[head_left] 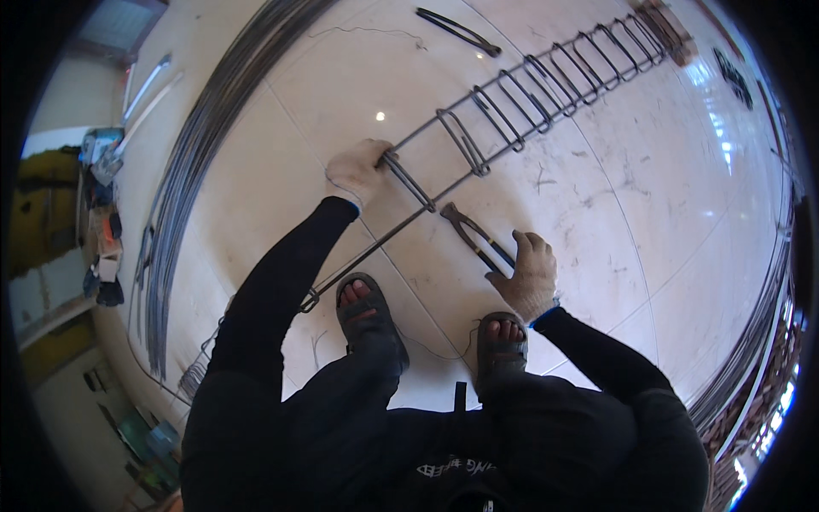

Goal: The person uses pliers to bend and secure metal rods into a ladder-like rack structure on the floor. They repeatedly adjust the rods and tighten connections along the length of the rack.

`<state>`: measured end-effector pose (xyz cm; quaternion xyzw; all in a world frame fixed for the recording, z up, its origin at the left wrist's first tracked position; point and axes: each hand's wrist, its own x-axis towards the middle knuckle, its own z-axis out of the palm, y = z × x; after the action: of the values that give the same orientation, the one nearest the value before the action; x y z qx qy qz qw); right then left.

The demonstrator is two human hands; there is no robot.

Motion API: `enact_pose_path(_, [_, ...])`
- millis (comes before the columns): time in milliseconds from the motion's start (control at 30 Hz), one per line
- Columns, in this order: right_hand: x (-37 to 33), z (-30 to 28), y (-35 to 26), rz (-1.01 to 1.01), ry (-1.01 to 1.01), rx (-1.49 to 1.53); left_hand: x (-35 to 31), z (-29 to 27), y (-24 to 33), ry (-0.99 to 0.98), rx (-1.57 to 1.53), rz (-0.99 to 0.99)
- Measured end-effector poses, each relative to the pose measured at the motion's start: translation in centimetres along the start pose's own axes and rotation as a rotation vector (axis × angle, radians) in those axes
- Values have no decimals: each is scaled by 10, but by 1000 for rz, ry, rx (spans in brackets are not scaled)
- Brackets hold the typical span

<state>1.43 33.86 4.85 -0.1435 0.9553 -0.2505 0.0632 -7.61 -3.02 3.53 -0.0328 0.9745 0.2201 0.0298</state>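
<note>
Steel cage [518, 146], on floor [358, 81] | likely stiff, heavy; grip at bar crossings | left hand [354, 172]: fingers curled round stirrup [410, 182] corner | right hand [531, 277]: fingers parted by pincers [452, 214], contact unclear

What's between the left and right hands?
In the head view, a bent steel loop, a long bar and pincers lie between the left hand and right hand.

Black-sleeved left arm [277, 260] extends forward, slightly bent; left hand [355, 171], gloved, has its fingers curled in, tips hard for me to make out. Right arm [601, 354] bent, angling inward toward the wrist; right hand [531, 280], also gloved, sits closer to the body, thumb and fingers spread. Sandalled feet [365, 320] planted apart.
</note>
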Motion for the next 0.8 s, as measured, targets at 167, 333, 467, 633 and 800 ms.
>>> enact_pose_path(167, [-1,-4,-10,-1,-287,-55,4,-8,-1,-97,-109,-15])
enact_pose_path(333, [13,23,-11,79,-304,-53,8,-6,-30,-303,-365,-4])
enact_pose_path(467, [17,9,0,205,-413,244,10,-9,-20,-376,-811,-407])
enact_pose_path(633, [15,-17,23,411,-781,770,14,-3,25,-302,-162,-304])
enact_pose_path(800, [31,-63,-7,415,-946,1032,19,13,-12,-323,-380,-338])
